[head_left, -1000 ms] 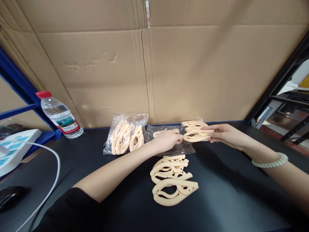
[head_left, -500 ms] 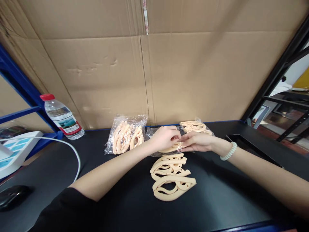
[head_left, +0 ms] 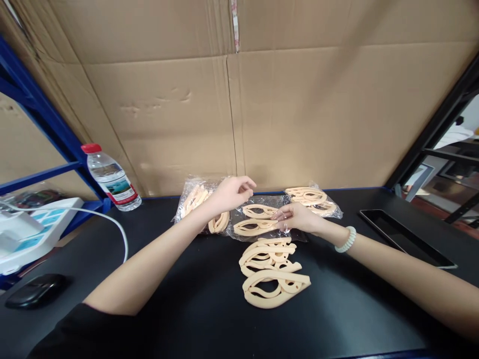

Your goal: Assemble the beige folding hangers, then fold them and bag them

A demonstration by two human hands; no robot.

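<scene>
A flat clear bag (head_left: 262,230) lies on the black table (head_left: 187,299) with two beige leaf-shaped cut-out pieces (head_left: 254,227) inside it. My right hand (head_left: 297,218), with a bead bracelet on the wrist, pinches the bag's right edge. My left hand (head_left: 230,192) hovers with curled fingers over the bag's far left corner; I cannot see whether it holds anything. In front of the bag lies a loose stack of the same beige pieces (head_left: 275,274).
A filled bag of pieces (head_left: 194,199) sits behind my left hand, and another filled bag (head_left: 318,198) lies at the right. A water bottle (head_left: 112,177), a white device (head_left: 33,234) with a cable, a black mouse (head_left: 35,290) and a dark tablet (head_left: 406,237) lie around. A cardboard wall (head_left: 239,109) stands behind the table.
My right hand carried a beige piece from the right-hand bag to the flat clear bag, where two pieces now lie. My left hand lifted off the bag and moved back-left.
</scene>
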